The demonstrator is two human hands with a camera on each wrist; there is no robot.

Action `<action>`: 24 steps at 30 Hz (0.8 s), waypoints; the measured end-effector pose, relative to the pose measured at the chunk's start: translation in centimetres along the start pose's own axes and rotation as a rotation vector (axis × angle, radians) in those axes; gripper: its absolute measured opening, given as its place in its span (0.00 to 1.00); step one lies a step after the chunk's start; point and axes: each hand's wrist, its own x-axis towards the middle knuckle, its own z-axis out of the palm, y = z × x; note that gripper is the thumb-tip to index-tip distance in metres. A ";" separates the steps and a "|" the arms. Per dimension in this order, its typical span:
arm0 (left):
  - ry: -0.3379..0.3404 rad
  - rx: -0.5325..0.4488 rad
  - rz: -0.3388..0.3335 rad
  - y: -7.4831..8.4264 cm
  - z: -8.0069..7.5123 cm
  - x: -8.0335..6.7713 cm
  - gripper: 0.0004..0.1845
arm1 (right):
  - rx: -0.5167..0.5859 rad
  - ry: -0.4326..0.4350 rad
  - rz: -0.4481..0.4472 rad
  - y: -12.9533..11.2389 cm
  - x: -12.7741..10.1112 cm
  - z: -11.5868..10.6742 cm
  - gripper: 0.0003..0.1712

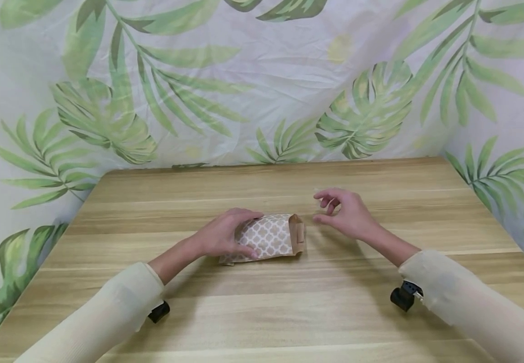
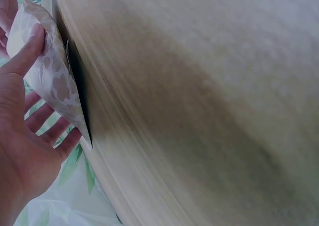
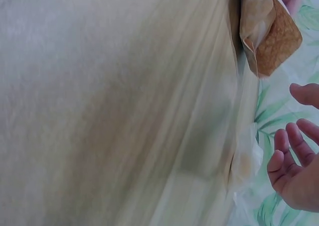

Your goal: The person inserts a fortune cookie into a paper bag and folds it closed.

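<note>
A crinkled brown paper bag [image 1: 271, 236] with a white lattice print lies sideways on the smooth, pale wood-grain table [image 1: 252, 312], its long axis running left to right and its folded, squarish mouth facing right. The left hand [image 1: 222, 234] grips its other end between thumb and spread fingers, covering part of it, while the right hand [image 1: 347, 214], half open with loosely bent fingers, holds nothing near a see-through, hard-to-make-out plastic piece [image 3: 246, 161].
</note>
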 end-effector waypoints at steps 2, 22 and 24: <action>0.000 0.001 0.003 0.1 0.0 0.0 0.51 | -0.004 0.027 -0.018 0.0 0.1 -0.3 0.24; 0.002 -0.023 0.007 -0.1 0.2 -0.2 0.49 | -0.224 -0.023 0.010 2.3 1.6 -2.0 0.34; 0.004 -0.023 0.006 -0.1 0.2 -0.1 0.49 | -0.240 -0.056 0.003 2.8 1.9 -2.2 0.36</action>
